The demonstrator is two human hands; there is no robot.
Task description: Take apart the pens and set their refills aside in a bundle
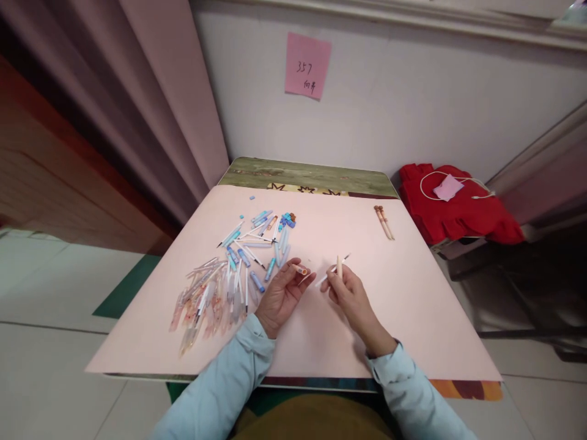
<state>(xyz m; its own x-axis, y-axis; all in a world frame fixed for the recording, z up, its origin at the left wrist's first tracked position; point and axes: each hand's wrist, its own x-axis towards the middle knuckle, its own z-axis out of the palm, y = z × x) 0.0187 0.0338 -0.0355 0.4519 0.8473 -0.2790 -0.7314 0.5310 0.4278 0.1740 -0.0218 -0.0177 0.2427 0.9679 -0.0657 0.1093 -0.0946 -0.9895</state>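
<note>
My left hand (283, 294) pinches a small orange pen cap (301, 269) between thumb and fingertips, just above the pink sheet (413, 318) that covers the table. My right hand (347, 291) is closed on a beige pen barrel (339, 265) held upright, together with a thin white refill (331, 269) that slants across it. The two hands are a few centimetres apart near the middle of the sheet. Left of my left hand lies a heap of pen parts (238, 269): clear barrels, blue caps and white refills.
Two assembled beige pens (384, 222) lie side by side at the sheet's far right. A red cloth (454, 211) with a white cable and a pink slip rests on a chair at the right. A pink note (307, 65) hangs on the wall; a curtain falls at left.
</note>
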